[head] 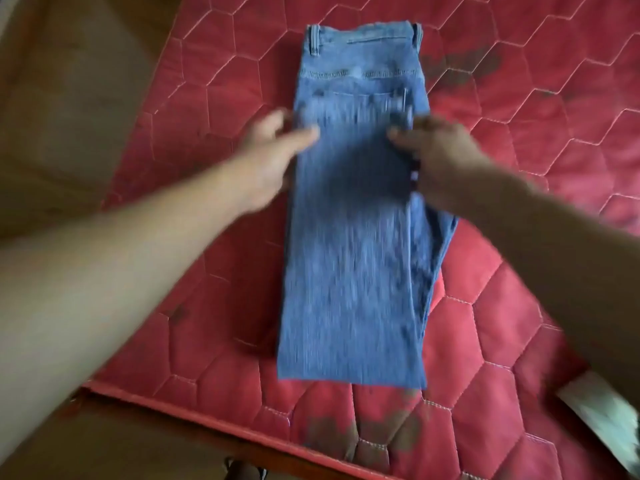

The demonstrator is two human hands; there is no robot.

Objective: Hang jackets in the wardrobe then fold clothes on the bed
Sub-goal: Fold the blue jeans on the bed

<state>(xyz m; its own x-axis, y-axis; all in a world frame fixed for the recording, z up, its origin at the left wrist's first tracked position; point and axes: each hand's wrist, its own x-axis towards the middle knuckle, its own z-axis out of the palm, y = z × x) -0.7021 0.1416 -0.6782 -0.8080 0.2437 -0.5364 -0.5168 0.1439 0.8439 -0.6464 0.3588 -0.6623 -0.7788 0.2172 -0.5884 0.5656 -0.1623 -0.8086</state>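
Folding looks to be the step in hand: from the head view no jacket or wardrobe shows, and one pair of blue ribbed denim jeans [356,216] lies on the red quilted mattress with hexagon stitching [519,133]. The jeans are already doubled lengthwise, leg over leg, with the waistband at the far end and the hem near the bed's front edge.

The left hand [273,150] sits at the jeans' left edge around hip level, its thumb stretched over the denim. The right hand [440,157] lies across the right edge opposite it, thumb pointing inward. Both are smeared by motion, so I cannot tell whether either one pinches the cloth or only presses on it.

By my reading, the next move calls for smoothing the doubled legs, where a lower layer peeks out on the right side. After that the hem end would be brought up toward the waistband, keeping the edges square.

Counting: one pair of jeans, two hands, one mattress, and one pale, blurred sheet-like thing [602,414] at the mattress's near right corner, too unclear to name. Dark wooden bed framing [180,417] runs along the front edge, with brown floor [69,98] to the left.
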